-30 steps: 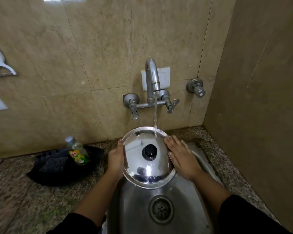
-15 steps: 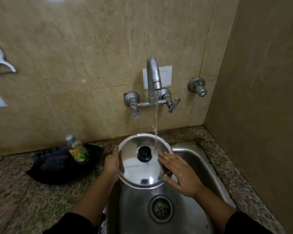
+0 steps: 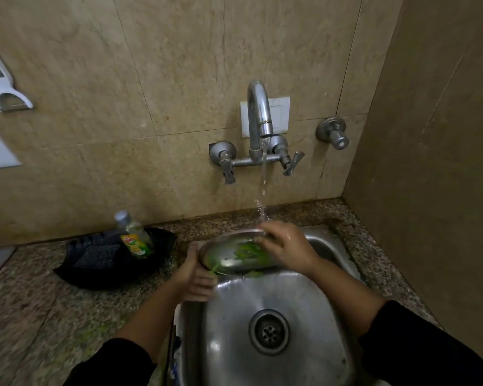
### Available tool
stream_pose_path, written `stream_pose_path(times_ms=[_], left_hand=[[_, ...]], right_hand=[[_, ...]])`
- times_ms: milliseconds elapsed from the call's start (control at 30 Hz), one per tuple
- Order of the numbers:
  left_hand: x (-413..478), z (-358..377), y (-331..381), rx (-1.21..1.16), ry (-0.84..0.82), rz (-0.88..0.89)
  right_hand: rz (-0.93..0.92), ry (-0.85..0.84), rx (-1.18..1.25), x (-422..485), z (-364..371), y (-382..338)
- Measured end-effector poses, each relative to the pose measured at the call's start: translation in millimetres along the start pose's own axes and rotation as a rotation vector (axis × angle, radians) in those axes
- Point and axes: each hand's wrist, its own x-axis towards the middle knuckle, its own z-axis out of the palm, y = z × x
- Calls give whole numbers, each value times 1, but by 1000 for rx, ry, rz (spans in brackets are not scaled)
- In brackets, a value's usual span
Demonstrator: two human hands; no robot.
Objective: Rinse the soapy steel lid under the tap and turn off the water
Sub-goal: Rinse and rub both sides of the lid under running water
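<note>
The steel lid (image 3: 230, 256) is tilted over the back left corner of the sink (image 3: 229, 335), its hollow shiny inside facing up with green reflections in it. My left hand (image 3: 197, 274) grips its near left rim. My right hand (image 3: 286, 246) is wet and lies over the far right rim, fingers bent onto the lid. Water (image 3: 262, 190) runs from the curved tap (image 3: 258, 115) and lands at the lid's far edge by my right fingertips. The knob is hidden underneath. Two lever handles, left (image 3: 227, 169) and right (image 3: 292, 162), hang below the tap.
A dish soap bottle (image 3: 135, 238) stands in a black tray (image 3: 95, 273) with a scrubber on the granite counter to the left. Another valve (image 3: 335, 136) sticks out of the wall right of the tap. A side wall (image 3: 430, 162) closes the right. The drain (image 3: 268, 331) is uncovered.
The lid has been turned from knob side up to hollow side up and moved back toward the wall. My right hand shifted from its right edge to the far rim.
</note>
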Motion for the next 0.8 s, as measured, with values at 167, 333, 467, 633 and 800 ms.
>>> stream_pose_path(times_ms=[167, 333, 467, 633, 800], left_hand=[[8, 5, -4, -192, -72, 277], [-3, 13, -3, -283, -132, 381], [-9, 21, -3, -304, -51, 433], [-12, 41, 1, -400, -79, 424], [-8, 41, 6, -447, -76, 476]], right_hand=[[381, 16, 417, 26, -1, 15], [597, -40, 478, 41, 2, 19], [640, -36, 149, 48, 13, 15], [195, -77, -648, 27, 49, -1], [-76, -417, -491, -20, 65, -10]])
